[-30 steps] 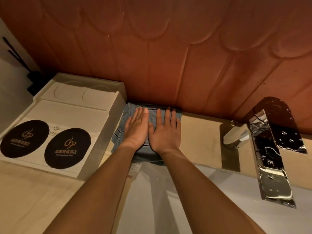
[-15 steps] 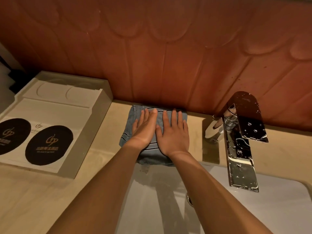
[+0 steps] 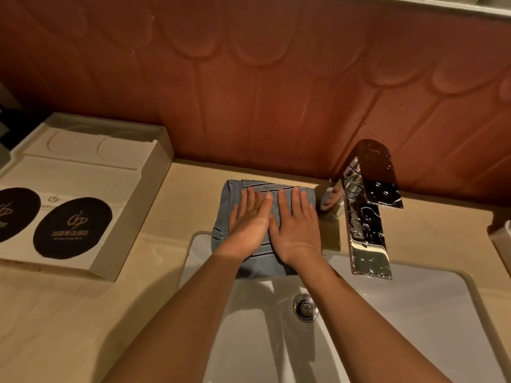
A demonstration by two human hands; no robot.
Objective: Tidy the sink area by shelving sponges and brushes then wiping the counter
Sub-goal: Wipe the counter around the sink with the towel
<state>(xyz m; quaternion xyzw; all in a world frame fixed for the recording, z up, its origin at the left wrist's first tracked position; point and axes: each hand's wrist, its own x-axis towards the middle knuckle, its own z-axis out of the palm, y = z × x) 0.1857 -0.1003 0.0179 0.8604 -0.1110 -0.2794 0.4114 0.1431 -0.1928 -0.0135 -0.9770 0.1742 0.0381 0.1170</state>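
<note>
Cloth: A blue-grey cloth (image 3: pixel 225 217) with thin dark stripes lies flat on the worktop (image 3: pixel 188 205). It is on the back strip, between the sink (image 3: pixel 414 313) and the wall (image 3: pixel 249 92). Its near edge hangs a little over the sink rim. Its right edge is just beside the foot of the tap (image 3: pixel 367 222).
Left hand: The left hand (image 3: pixel 250 225) lies palm down on the left half of the cloth. Its fingers are straight and point at the wall. It grips nothing and only presses flat on the cloth.
Right hand: The right hand (image 3: pixel 297 230) lies palm down on the right half of the cloth. Its fingers are straight and a little spread. It grips nothing either. Its thumb touches the side of the left hand.
Arms: Both arms are bare and reach over the sink.
Sink: It is white, with a round metal drain (image 3: pixel 305 308) at the bottom.
Tap: It is shiny metal with water drops on it. It stands right of the cloth, and its spout reaches out over the sink.
Tray: A white tray (image 3: pixel 83 172) sits on the worktop to the left, apart from the cloth. A round black pad (image 3: pixel 73 228) with a gold sign lies on it. A second pad (image 3: pixel 13 214) beside it is cut off by the picture edge.
Wall: It is red-brown with curved shapes pressed into it.
</note>
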